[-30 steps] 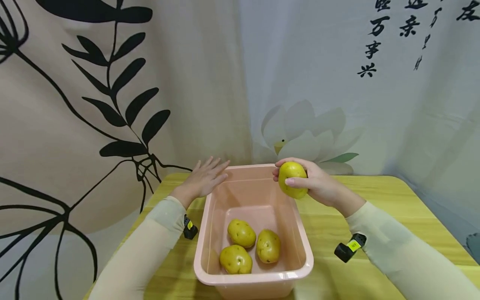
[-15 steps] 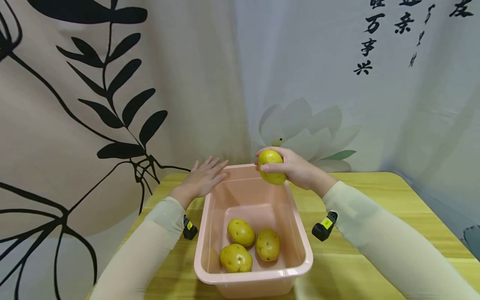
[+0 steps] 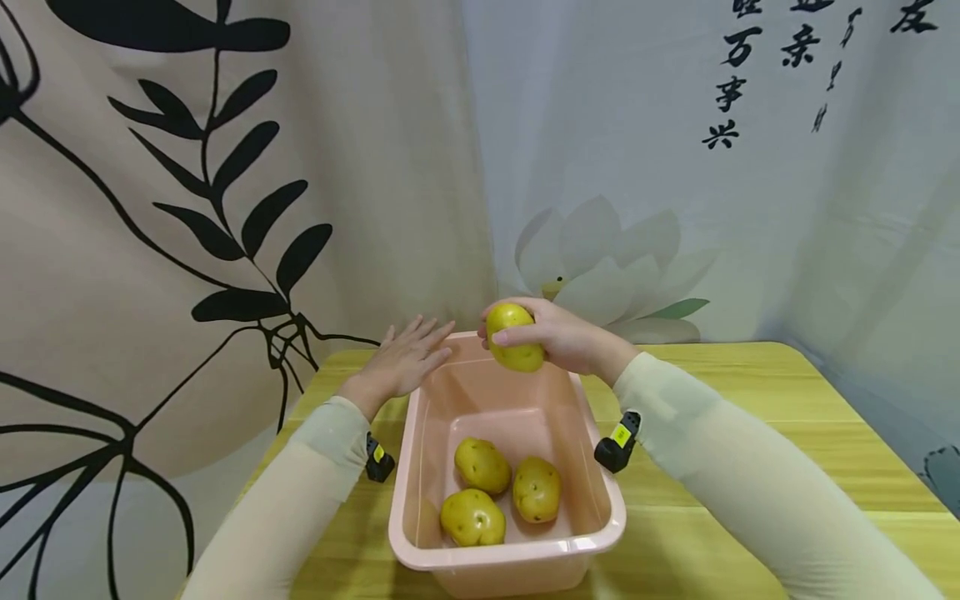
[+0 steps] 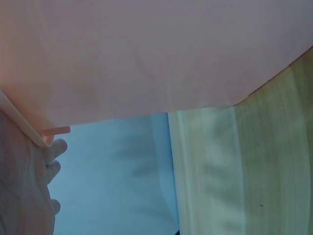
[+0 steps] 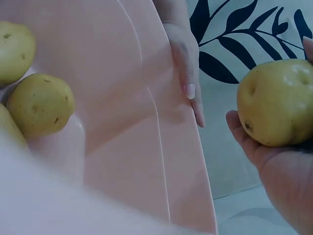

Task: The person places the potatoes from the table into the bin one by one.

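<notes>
My right hand (image 3: 558, 335) grips a yellow potato (image 3: 513, 337) above the far end of a pink plastic tub (image 3: 506, 554). In the right wrist view the held potato (image 5: 276, 103) sits between thumb and fingers, raised beside the tub wall. Three more potatoes (image 3: 537, 490) lie together on the tub's floor, toward the near end. My left hand (image 3: 399, 362) rests on the far left corner of the tub's rim, its fingers straight and spread. The left wrist view shows that hand (image 4: 24, 176) at the rim, against the tub's outer wall (image 4: 146, 58).
The tub stands on a yellow wood-grain table (image 3: 720, 467). Behind the table hangs a pale curtain (image 3: 405, 167) printed with black leaves, a lotus and writing. Small black wrist cameras (image 3: 617, 443) are strapped to both sleeves.
My right hand has carried the potato leftward and slightly up, from the tub's right rim to over its far end. The left hand and the three potatoes inside stay put.
</notes>
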Demonstrator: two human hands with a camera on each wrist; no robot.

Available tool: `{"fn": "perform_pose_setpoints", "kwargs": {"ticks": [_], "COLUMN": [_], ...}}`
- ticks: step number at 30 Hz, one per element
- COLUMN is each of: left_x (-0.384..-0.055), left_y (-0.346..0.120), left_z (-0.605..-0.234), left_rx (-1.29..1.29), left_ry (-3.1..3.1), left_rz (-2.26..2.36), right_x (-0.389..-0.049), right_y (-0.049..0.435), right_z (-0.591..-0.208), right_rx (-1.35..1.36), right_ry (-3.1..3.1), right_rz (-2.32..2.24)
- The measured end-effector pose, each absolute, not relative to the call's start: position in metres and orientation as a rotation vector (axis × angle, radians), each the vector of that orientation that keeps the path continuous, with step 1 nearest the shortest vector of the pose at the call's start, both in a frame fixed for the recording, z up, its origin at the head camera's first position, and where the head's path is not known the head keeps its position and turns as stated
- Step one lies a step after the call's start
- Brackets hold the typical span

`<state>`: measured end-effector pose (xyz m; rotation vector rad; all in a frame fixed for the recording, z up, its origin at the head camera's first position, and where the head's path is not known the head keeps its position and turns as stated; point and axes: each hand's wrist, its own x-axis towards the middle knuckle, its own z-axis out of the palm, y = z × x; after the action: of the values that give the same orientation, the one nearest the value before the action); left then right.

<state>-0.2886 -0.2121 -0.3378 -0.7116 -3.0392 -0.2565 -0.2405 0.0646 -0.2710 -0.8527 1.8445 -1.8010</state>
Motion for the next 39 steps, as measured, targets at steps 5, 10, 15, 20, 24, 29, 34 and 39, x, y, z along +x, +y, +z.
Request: {"fn": "perform_pose_setpoints", "kwargs": {"ticks": [5,10,15,20,24,29,34,39], "left_x": [-0.288,-0.288,-0.288,-0.288,-0.288,-0.288,-0.289,-0.289], "left_y": [-0.213,-0.213,-0.214,-0.213,-0.213,-0.214,-0.214,-0.214], "left_z": [-0.336,-0.337,-0.336,-0.337,-0.338,-0.339,-0.340,-0.340], "left_rx": [-0.703,-0.702,-0.694,-0.700,-0.705,-0.717,-0.709,-0.708], "left_ry": [-3.047,-3.047,-3.051,-3.048,-3.041,-3.039,-3.041,-3.033], "left_rz": [-0.251,-0.270,-0.264,-0.277,-0.262,-0.247,-0.267,-0.269], "right_x": [-0.245,-0.250,-0.254,-0.257,-0.258,-0.258,-0.258,-0.256], "right_y": [0.057,0.053,0.048,0.042,0.036,0.031,0.030,0.032], "right_z": [-0.273,-0.280,-0.287,-0.297,-0.305,-0.315,-0.320,-0.323], "right_rx": [-0.829,-0.779,-0.755,-0.684,-0.655,-0.625,-0.641,-0.650], "right_ry": [1.780,1.701,1.621,1.577,1.586,1.602,1.651,1.654], "right_rz": [-1.867,-1.958,-2.026,-2.066,-2.022,-1.930,-1.808,-1.741]}}
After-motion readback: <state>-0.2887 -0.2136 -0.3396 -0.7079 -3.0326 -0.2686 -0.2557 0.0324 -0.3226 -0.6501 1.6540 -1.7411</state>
